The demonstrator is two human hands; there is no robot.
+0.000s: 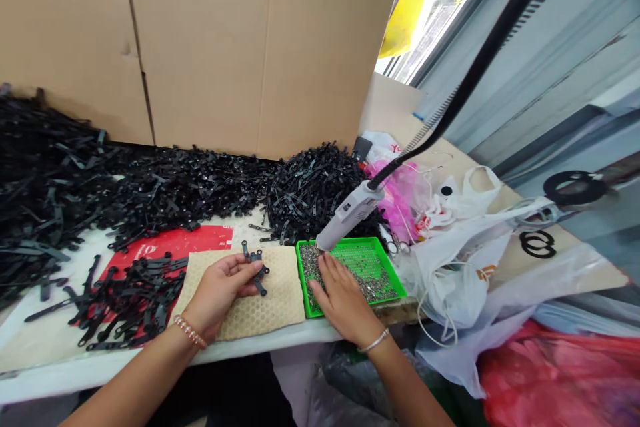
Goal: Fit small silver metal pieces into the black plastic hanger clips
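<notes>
Two bare hands work at a tabletop (150,360). Left hand (217,293) fingers pinch thin black strips (256,268) over a tan mat (280,293); these look light, stiff, best gripped mid-length. Right hand (345,300) fingers lie flat, open, on tiny screws in a green tray (395,273), under a driver (345,213).

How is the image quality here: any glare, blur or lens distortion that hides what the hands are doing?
Head view: wide-angle bending at the edges, the cardboard wall leaning; the window is blown out at upper right; both hands, left hand and right hand, are evenly lit and sharp; the screws in the green tray are too small to resolve.
</notes>
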